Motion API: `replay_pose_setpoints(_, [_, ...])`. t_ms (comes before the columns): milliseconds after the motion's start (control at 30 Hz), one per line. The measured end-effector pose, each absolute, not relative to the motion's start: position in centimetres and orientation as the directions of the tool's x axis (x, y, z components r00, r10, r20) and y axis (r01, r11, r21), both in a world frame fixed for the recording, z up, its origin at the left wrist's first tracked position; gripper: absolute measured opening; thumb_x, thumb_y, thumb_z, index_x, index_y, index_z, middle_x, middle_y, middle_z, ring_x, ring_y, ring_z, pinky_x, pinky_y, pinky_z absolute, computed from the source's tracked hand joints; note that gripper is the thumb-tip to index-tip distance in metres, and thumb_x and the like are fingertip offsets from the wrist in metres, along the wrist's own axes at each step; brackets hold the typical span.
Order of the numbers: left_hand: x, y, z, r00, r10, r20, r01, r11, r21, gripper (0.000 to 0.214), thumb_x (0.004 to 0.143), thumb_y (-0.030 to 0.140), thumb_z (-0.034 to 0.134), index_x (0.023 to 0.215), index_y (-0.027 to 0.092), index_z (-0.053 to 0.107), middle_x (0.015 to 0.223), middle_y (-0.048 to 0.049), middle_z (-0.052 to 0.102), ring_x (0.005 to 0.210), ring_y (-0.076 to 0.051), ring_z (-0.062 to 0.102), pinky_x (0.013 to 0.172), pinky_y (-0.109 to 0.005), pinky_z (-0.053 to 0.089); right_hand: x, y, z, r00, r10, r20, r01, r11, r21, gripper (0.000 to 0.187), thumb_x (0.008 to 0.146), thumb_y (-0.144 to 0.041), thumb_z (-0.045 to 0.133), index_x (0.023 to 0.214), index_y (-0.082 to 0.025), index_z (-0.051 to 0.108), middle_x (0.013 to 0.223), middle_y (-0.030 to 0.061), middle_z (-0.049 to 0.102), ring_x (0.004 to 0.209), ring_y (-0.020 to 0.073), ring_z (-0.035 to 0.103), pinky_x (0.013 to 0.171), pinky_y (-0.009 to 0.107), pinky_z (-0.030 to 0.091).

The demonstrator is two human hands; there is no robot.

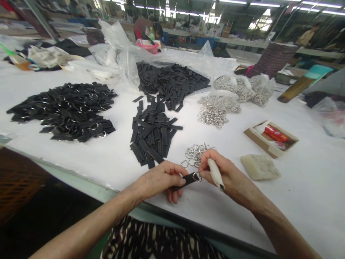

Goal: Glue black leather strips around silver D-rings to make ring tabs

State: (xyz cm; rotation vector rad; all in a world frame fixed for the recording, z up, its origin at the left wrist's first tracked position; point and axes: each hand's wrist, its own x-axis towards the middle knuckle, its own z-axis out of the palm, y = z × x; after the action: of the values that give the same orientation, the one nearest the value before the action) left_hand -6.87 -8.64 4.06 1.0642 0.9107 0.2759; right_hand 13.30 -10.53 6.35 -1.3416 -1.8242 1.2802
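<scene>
My left hand [161, 180] is closed on a black strap [185, 181] near the table's front edge. My right hand [223, 174] pinches a small metal ring [197, 176] at the strap's end and also holds a white stick-like tool [216, 174]. Just beyond my hands lies a small heap of metal D-rings [195, 154]. A pile of loose black straps [152, 133] sits to the left of that heap.
A heap of straps with rings [66, 111] lies at the left. More straps [169, 81] and bags of rings [237, 91] lie further back. A cardboard box [269, 138] and a pale block [260, 166] sit to the right. Other workers are far behind.
</scene>
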Motion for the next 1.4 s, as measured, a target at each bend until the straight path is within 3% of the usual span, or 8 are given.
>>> replay_pose_setpoints(133, [-6.3, -9.1, 3.7, 0.573, 0.680, -0.459, 0.182, 0.440, 0.879, 0.012, 0.072, 0.023, 0.058, 0.072, 0.015, 0.066, 0.064, -0.0022, 0.067, 0.056, -0.013, 0.059, 0.058, -0.024, 0.046, 12.8, -10.8, 6.3, -0.276, 0.952, -0.134, 0.373, -0.022, -0.927, 0.011, 0.079, -0.018, 0.053, 0.079, -0.022, 0.043, 0.069, -0.0055, 0.052, 0.061, 0.0104, 0.045, 0.056, 0.023, 0.037])
replay_pose_setpoints(467, [-5.9, -10.8, 4.6, 0.447, 0.890, -0.086, 0.461, -0.147, 0.875, 0.025, 0.082, 0.021, 0.049, 0.070, 0.021, 0.071, 0.056, 0.0035, 0.057, 0.053, -0.012, 0.050, 0.055, -0.021, 0.037, 12.2, -11.2, 6.1, -0.210, 0.967, -0.146, 0.369, -0.059, -0.928, 0.014, 0.077, -0.021, 0.054, 0.075, -0.022, 0.041, 0.063, -0.0062, 0.049, 0.056, 0.0103, 0.043, 0.052, 0.022, 0.036])
replay_pose_setpoints(700, [-4.9, -11.2, 4.4, 0.410, 0.853, -0.323, 0.100, 0.310, 0.945, 0.018, 0.079, 0.021, 0.052, 0.093, 0.019, 0.064, 0.071, -0.0021, 0.066, 0.068, -0.017, 0.062, 0.057, -0.026, 0.051, 12.0, -11.3, 5.6, -0.164, 0.975, -0.150, 0.320, -0.091, -0.943, 0.013, 0.079, -0.022, 0.054, 0.076, -0.023, 0.042, 0.063, -0.0065, 0.051, 0.052, 0.0094, 0.044, 0.047, 0.021, 0.035])
replay_pose_setpoints(833, [-4.8, -11.1, 3.8, 0.451, 0.773, -0.447, -0.173, 0.566, 0.806, 0.052, 0.073, 0.019, 0.064, 0.122, 0.019, 0.047, 0.075, -0.0033, 0.069, 0.068, -0.019, 0.066, 0.060, -0.032, 0.055, 12.0, -12.7, 4.1, 0.053, 0.996, 0.074, 0.502, 0.037, -0.864, 0.005, 0.084, -0.021, 0.051, 0.083, -0.024, 0.048, 0.069, -0.0037, 0.057, 0.053, 0.0113, 0.050, 0.045, 0.022, 0.038])
replay_pose_setpoints(933, [-4.8, -11.1, 3.3, 0.417, 0.764, -0.492, -0.305, 0.627, 0.717, 0.052, 0.069, 0.019, 0.069, 0.118, 0.016, 0.051, 0.079, -0.0058, 0.071, 0.064, -0.017, 0.067, 0.062, -0.030, 0.054, 12.0, -14.0, 2.9, -0.058, 0.907, 0.418, 0.543, 0.380, -0.749, 0.014, 0.082, -0.011, 0.051, 0.087, -0.024, 0.048, 0.088, 0.0022, 0.063, 0.078, 0.0156, 0.059, 0.063, 0.027, 0.047])
replay_pose_setpoints(1033, [-4.5, -11.2, 3.0, 0.371, 0.774, -0.513, -0.406, 0.632, 0.660, 0.041, 0.068, 0.016, 0.070, 0.107, 0.014, 0.059, 0.078, -0.0050, 0.071, 0.063, -0.014, 0.065, 0.062, -0.027, 0.052, 11.6, -14.5, 2.3, -0.296, 0.772, 0.562, 0.580, 0.613, -0.536, 0.019, 0.081, -0.005, 0.047, 0.085, -0.023, 0.051, 0.094, 0.0036, 0.065, 0.086, 0.0170, 0.058, 0.069, 0.029, 0.048])
replay_pose_setpoints(1267, [-3.9, -11.4, 3.3, 0.410, 0.780, -0.473, -0.578, 0.623, 0.527, 0.020, 0.064, 0.007, 0.068, 0.084, 0.012, 0.067, 0.076, -0.0046, 0.071, 0.065, -0.011, 0.063, 0.065, -0.020, 0.048, 10.3, -13.8, 2.4, -0.445, 0.612, 0.654, 0.682, 0.705, -0.196, 0.023, 0.087, -0.005, 0.044, 0.077, -0.018, 0.059, 0.090, 0.0070, 0.069, 0.086, 0.0192, 0.057, 0.073, 0.032, 0.047])
replay_pose_setpoints(1400, [-4.0, -11.5, 3.6, 0.402, 0.742, -0.536, -0.582, 0.659, 0.477, 0.015, 0.064, 0.012, 0.069, 0.078, 0.011, 0.063, 0.070, -0.0050, 0.069, 0.060, -0.013, 0.063, 0.061, -0.023, 0.050, 10.4, -14.0, 2.4, -0.426, 0.590, 0.685, 0.640, 0.732, -0.232, 0.022, 0.085, -0.004, 0.044, 0.077, -0.020, 0.056, 0.081, 0.0055, 0.068, 0.076, 0.0185, 0.057, 0.065, 0.031, 0.047])
